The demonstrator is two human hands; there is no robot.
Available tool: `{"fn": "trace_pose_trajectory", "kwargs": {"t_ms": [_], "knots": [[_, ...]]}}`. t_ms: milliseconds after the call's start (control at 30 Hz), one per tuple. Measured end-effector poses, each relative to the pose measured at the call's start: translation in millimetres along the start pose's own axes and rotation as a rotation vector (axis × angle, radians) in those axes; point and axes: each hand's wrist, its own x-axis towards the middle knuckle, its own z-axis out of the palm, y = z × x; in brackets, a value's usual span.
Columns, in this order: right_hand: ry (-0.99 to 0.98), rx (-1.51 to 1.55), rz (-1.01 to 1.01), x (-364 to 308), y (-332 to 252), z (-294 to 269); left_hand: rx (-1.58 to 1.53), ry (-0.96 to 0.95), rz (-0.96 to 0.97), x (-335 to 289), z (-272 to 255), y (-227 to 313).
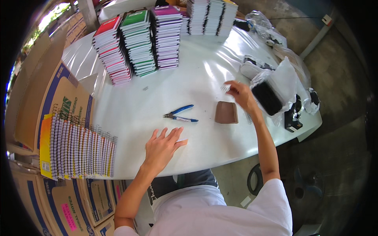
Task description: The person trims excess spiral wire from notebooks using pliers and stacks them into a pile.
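Note:
My left hand lies with fingers spread near the front of the white table, over a small pale piece that is mostly hidden. My right hand is raised at the right, pinching a short bit of pale wire coil between thumb and fingers. Below it stands a small brown block-like container. A dark wire coil lies beside this, partly behind my right forearm. Blue-handled cutting pliers rest with their handles apart beyond my left hand.
Stacks of red, green and purple spiral notebooks stand at the back. A row of yellow-covered spiral notebooks leans by an open carton at left. Plastic-wrapped black coils lie right, beside a black box.

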Motion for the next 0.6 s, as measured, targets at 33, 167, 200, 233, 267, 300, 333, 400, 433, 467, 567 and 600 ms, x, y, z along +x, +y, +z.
{"fn": "trace_pose_trajectory", "kwargs": {"t_ms": [33,167,200,233,267,300,333,400,433,467,567,600], "knots": [[-0.078,0.203,-0.019,-15.1,-23.1,12.6,-0.001,-0.021,-0.001,1.6,0.4,0.4],[-0.261,0.38,-0.218,-62.5,-101.6,57.5,0.032,-0.05,-0.017,-1.1,-2.0,-1.4],[-0.277,0.414,-0.178,-69.4,-106.7,63.7,0.033,-0.058,-0.017,-0.1,-2.5,-1.1],[-0.304,0.452,-0.1,-72.4,-111.0,66.1,0.034,-0.067,-0.019,0.6,-3.8,-0.7],[-0.319,0.461,-0.097,-72.0,-109.9,66.2,0.035,-0.071,-0.018,1.8,-4.7,-0.3],[-0.334,0.47,-0.095,-71.4,-107.4,66.0,0.037,-0.073,-0.012,2.0,-4.8,0.0],[-0.35,0.478,-0.093,-71.3,-106.0,65.8,0.039,-0.074,-0.008,1.7,-4.9,0.1],[-0.339,0.458,-0.08,-69.8,-105.6,64.3,0.039,-0.073,-0.009,2.6,-4.7,-0.4],[-0.334,0.448,-0.074,-68.9,-105.6,63.7,0.037,-0.073,-0.014,2.6,-4.2,-1.0],[-0.369,0.485,-0.092,-68.9,-104.2,64.3,0.032,-0.076,-0.018,2.4,-3.7,-1.0],[-0.532,0.545,-0.089,-67.0,-98.5,63.9,0.03,-0.085,-0.004,4.5,-5.6,-2.3],[-0.623,0.529,-0.05,-65.3,-96.3,60.6,0.024,-0.094,-0.005,4.2,-5.7,-2.4]]}}
